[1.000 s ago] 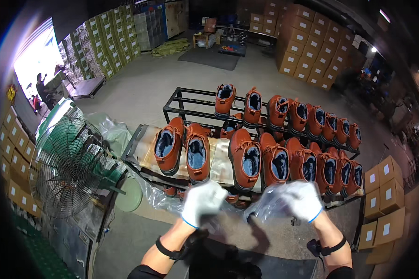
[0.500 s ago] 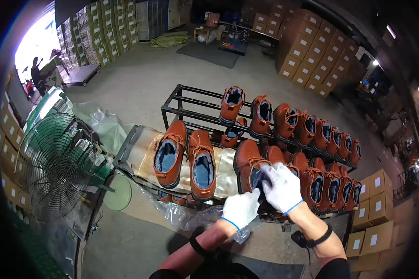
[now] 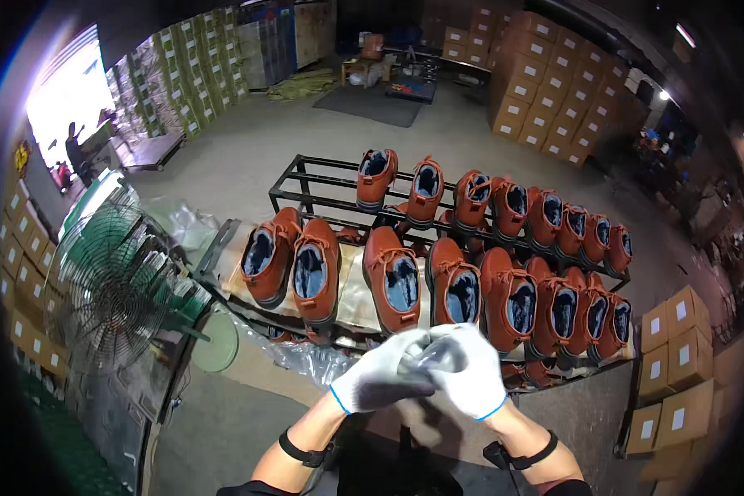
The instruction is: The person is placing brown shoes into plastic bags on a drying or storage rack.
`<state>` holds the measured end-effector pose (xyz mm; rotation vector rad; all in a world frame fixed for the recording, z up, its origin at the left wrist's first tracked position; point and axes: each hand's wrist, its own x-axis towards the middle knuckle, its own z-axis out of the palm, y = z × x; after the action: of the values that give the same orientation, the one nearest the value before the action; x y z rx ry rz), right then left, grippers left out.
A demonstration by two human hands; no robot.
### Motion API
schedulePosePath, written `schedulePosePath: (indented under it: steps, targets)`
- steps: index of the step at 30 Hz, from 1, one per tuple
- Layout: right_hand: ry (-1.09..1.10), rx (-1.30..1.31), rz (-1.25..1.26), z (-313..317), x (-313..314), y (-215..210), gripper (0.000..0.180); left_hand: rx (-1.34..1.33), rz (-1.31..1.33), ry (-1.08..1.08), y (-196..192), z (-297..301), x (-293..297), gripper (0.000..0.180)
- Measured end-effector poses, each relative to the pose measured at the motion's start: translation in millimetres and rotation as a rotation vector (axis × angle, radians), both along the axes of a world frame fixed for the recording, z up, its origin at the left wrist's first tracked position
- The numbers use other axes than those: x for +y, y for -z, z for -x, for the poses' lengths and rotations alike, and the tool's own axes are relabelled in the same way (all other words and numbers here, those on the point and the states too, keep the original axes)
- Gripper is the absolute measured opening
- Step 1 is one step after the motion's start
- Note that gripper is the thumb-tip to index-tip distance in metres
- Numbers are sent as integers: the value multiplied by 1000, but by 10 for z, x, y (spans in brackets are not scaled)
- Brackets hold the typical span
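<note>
My left hand (image 3: pixel 382 370) and my right hand (image 3: pixel 474 374), both in white gloves with blue cuffs, meet low in front of the shoe rack. Their curled fingers close around a small greyish, shiny crumpled piece (image 3: pixel 440 357), partly hidden and too blurred to name. Just beyond them stand two reddish-brown lace-up shoes with grey fleecy lining, one a little left (image 3: pixel 393 281) and one a little right (image 3: pixel 456 283). Neither is held. Further left, another pair of the same shoes (image 3: pixel 316 269) stands on the covered near shelf.
A black metal rack (image 3: pixel 326 198) carries more brown shoes in a far row (image 3: pixel 546 217) and a near row. At left stand a round wire-guarded fan (image 3: pixel 112 293) and a green round plate (image 3: pixel 215 341). Cartons (image 3: pixel 674 413) are stacked at right. Clear plastic sheeting (image 3: pixel 310 357) hangs along the rack's front.
My hands have drawn back from a shoe's opening and come together nearer to me, around the greyish piece. The whole view has shifted, so the shoes sit further left.
</note>
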<state>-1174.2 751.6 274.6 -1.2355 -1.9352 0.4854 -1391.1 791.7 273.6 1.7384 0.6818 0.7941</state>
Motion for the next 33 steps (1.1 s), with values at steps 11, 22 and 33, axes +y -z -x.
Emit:
schedulePosePath:
  steps: [11, 22, 33]
  targets:
    - [-234, -805, 86, -1145, -261, -491, 35, 145, -637, 91, 200, -343, -290, 27]
    - [141, -684, -179, -432, 1410, 166, 11, 474, -484, -152, 887, -807, 495, 32]
    - [105, -1143, 265, -306, 1493, 243, 23, 387, -564, -317, 909, -943, 397, 19]
